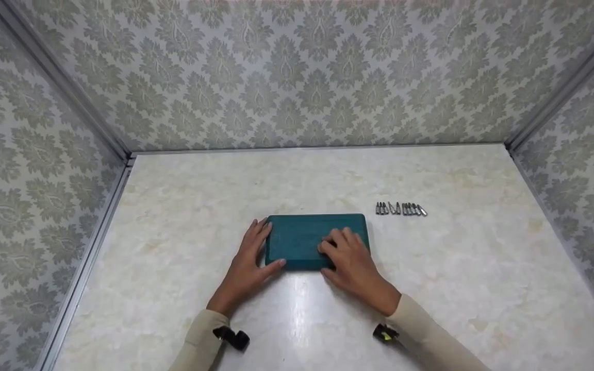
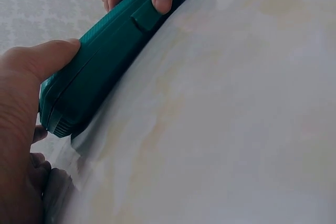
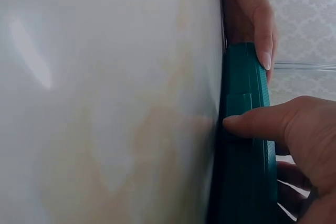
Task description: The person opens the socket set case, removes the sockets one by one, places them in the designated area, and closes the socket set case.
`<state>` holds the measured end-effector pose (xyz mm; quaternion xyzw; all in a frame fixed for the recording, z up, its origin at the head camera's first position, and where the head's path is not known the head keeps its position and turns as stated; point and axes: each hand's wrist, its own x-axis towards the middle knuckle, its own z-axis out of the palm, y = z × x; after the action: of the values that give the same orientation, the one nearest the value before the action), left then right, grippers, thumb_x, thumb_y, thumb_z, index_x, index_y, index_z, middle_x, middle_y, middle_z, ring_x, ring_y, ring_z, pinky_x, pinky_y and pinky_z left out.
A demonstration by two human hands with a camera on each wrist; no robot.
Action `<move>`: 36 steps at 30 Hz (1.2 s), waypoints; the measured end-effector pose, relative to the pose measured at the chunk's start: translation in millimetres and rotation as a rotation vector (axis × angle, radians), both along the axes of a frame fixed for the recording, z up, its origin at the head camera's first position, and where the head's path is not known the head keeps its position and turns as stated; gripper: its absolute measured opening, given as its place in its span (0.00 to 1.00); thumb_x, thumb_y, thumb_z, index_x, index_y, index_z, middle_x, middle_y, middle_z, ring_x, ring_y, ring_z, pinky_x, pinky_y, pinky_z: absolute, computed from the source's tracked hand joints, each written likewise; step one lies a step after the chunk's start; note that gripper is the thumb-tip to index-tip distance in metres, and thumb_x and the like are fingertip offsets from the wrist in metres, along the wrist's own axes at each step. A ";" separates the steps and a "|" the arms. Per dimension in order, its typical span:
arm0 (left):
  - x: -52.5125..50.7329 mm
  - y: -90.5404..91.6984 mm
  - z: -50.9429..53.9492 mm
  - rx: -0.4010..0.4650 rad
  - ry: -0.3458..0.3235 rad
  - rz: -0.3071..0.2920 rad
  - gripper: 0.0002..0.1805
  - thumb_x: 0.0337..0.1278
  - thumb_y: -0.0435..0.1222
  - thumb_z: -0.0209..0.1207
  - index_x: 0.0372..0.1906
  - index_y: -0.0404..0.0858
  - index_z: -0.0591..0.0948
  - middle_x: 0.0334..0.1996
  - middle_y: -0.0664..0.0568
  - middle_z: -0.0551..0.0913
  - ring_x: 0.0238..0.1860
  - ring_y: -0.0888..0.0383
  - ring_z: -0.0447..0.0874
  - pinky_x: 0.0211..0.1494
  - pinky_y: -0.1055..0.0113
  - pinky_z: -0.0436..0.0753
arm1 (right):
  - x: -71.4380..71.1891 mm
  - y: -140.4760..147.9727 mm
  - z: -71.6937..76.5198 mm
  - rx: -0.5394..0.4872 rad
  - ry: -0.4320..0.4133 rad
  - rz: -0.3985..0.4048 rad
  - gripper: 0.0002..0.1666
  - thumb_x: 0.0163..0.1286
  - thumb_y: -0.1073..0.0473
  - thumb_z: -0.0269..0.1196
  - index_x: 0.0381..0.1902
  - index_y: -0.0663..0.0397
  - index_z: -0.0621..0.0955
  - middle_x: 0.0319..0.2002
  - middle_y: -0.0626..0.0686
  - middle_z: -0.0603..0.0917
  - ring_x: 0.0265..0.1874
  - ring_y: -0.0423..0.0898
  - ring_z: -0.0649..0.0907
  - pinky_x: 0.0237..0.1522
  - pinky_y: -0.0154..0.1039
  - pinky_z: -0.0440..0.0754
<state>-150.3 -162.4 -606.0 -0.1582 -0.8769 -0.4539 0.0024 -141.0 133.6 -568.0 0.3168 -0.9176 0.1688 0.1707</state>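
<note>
A closed green plastic case (image 1: 297, 237) lies flat on the table, a raised latch (image 3: 239, 103) on its near side. My left hand (image 1: 248, 260) holds the left end, thumb over the near edge of the lid and fingers along the left side up to the far corner. On the right half, my right hand (image 1: 351, 263) has bent fingers over the lid, while its thumb (image 3: 247, 121) presses at the latch on the near side. Beyond the case's right end lies a row of small metal bits (image 1: 400, 208), touched by neither hand.
The pale marbled table (image 1: 173, 206) extends around the case. Patterned wall panels (image 1: 297, 77) enclose it at the back and both sides, with metal rails along the left edge and corners. Black straps (image 1: 232, 337) with cameras sit on the wrists.
</note>
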 end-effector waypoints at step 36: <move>0.8 3.2 2.4 -0.041 0.055 -0.007 0.51 0.75 0.57 0.68 0.91 0.45 0.57 0.90 0.43 0.52 0.89 0.39 0.45 0.84 0.30 0.60 | -2.9 -4.9 -4.3 -0.043 0.088 -0.009 0.20 0.56 0.61 0.84 0.45 0.47 0.89 0.51 0.51 0.86 0.44 0.52 0.78 0.44 0.49 0.78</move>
<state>-149.5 -159.2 -603.6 -0.1739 -0.8850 -0.4314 0.0216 -143.9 128.7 -572.3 0.3161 -0.9067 0.1738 0.2185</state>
